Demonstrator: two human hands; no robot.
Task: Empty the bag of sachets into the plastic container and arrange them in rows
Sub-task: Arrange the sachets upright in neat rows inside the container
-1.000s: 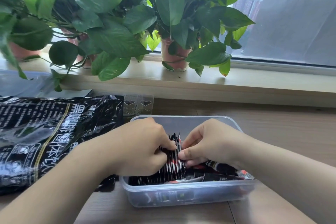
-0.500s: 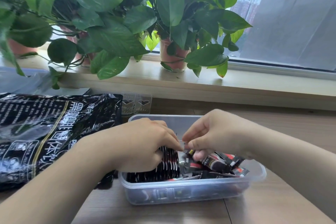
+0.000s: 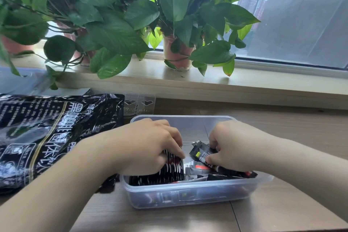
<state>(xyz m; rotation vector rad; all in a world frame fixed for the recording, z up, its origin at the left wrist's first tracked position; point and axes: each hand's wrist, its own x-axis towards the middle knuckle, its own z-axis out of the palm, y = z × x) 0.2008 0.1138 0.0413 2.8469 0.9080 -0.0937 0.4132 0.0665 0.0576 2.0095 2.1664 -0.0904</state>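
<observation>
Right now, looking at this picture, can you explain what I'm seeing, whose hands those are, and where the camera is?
The camera sits on a person's head, looking down at their own two bare hands; there is no robot. On the wooden table stands a clear plastic container holding black sachets. The left hand presses a row of upright sachets together. The right hand pinches one loose sachet above a jumbled pile. The big black bag lies flat to the left. Potted plants line the windowsill behind.
</observation>
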